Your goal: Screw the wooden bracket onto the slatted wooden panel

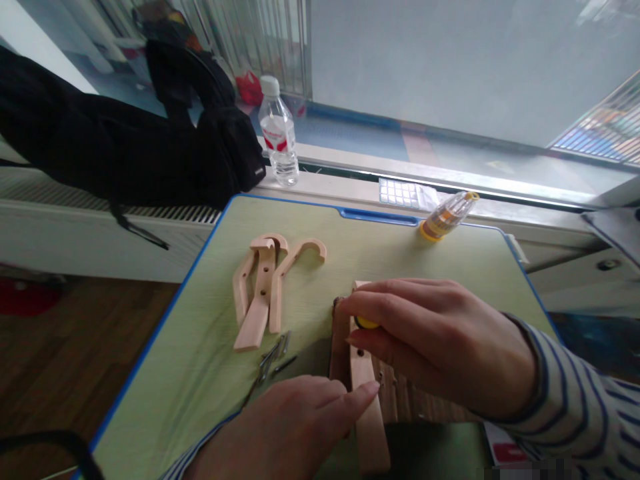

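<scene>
My right hand [440, 343] is closed over a yellow-handled tool [367, 323], pressing it down onto a light wooden strip [369, 413]. That strip lies on a slatted wooden piece [400, 397] at the near middle of the green table [200, 347]. My left hand [295, 430] rests at the near edge, fingers together and stretched flat, with its fingertips holding the strip steady. Several dark screws [275, 360] lie just left of the strip.
Three curved wooden hooks [265, 280] lie left of centre. A clear screwdriver case with a yellow cap [447, 217] lies at the table's far edge. A water bottle [279, 133] and a black bag [125, 140] sit on the window sill behind.
</scene>
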Action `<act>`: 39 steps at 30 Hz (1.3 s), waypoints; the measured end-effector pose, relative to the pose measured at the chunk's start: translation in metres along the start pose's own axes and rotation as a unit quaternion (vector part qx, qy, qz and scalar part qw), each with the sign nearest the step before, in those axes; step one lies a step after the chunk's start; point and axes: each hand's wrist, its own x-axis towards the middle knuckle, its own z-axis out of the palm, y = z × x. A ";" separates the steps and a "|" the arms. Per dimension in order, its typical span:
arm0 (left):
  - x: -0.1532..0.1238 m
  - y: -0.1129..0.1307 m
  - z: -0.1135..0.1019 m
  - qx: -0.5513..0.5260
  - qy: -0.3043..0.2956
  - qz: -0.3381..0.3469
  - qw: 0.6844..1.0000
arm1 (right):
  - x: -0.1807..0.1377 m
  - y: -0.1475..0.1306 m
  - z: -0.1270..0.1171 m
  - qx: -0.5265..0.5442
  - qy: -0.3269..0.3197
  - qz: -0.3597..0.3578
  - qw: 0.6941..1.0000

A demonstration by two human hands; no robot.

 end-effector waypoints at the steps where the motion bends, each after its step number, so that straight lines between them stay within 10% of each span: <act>1: -0.001 0.000 0.000 0.002 0.006 -0.002 1.000 | 0.000 0.000 0.000 0.001 0.001 0.000 1.000; 24: 0.005 0.006 -0.013 -0.027 -0.045 -0.027 0.998 | -0.002 -0.002 -0.001 -0.002 0.004 0.004 1.000; 39: 0.042 0.019 -0.043 0.015 0.234 -0.113 0.966 | -0.006 -0.003 -0.004 -0.002 0.042 0.000 0.999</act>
